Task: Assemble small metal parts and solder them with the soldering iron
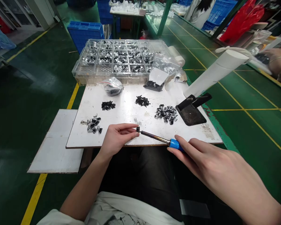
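Between thumb and fingertips my left hand (pixel 118 137) pinches a small black part (pixel 138 129) above the table's front edge. My right hand (pixel 208 162) grips a soldering iron (pixel 154 136) by its blue handle, and the iron's tip is at the right side of that part; whether they touch I cannot tell for sure. Just beyond the fingertips lies a little heap of thin metal pins (pixel 137 121). To the left is a pile of black and silvery parts (pixel 93 124). On the right sits a pile of black and clear pieces (pixel 166 114), beside a black iron stand (pixel 193 109).
Two small black piles (pixel 108 105) (pixel 142 101) lie mid-table. Behind them are a zip bag (pixel 112 86), a bag of black parts (pixel 154 82) and a clear compartment box (pixel 84 69). A white tube (pixel 217 72) leans at the right. A lower board (pixel 58 143) juts out left.
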{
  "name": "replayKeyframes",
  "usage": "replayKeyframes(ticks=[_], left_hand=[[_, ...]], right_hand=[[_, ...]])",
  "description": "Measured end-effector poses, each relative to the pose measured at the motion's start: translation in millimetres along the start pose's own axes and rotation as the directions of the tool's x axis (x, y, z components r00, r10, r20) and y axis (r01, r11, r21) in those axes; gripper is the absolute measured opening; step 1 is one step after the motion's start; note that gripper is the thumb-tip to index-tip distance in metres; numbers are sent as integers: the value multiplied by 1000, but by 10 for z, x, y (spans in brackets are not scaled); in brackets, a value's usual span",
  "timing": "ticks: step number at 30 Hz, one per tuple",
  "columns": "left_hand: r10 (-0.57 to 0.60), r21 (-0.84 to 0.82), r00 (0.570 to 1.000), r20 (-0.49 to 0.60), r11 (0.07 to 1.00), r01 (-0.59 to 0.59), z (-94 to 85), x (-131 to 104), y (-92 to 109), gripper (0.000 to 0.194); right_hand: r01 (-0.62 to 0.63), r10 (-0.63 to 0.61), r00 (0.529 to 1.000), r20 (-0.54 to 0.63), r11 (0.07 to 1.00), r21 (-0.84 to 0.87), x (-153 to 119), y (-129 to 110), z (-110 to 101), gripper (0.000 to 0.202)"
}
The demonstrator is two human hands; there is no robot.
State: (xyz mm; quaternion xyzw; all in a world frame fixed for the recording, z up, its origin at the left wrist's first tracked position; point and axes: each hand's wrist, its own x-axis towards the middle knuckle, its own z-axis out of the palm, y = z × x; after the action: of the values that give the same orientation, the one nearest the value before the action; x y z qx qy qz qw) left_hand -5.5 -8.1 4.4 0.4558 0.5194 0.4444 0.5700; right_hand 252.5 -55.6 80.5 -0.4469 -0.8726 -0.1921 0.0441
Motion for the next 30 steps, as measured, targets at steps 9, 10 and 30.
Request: replayKeyframes(ticks=[9,10,30], left_hand=[[-4,-9,1000,-1,1000,4,0,5,2,33],[-5,-7,1000,-3,1000,5,1,4,4,33],[86,75,996,-32,994,-84,52,-3,-53,29]], right_hand=[[3,-3,1000,11,1000,25,50,-4,2,48],[2,-3,1000,11,1000,20,55,-5,-1,48],[-2,0,1000,-24,997,-73,8,-37,-40,45]])
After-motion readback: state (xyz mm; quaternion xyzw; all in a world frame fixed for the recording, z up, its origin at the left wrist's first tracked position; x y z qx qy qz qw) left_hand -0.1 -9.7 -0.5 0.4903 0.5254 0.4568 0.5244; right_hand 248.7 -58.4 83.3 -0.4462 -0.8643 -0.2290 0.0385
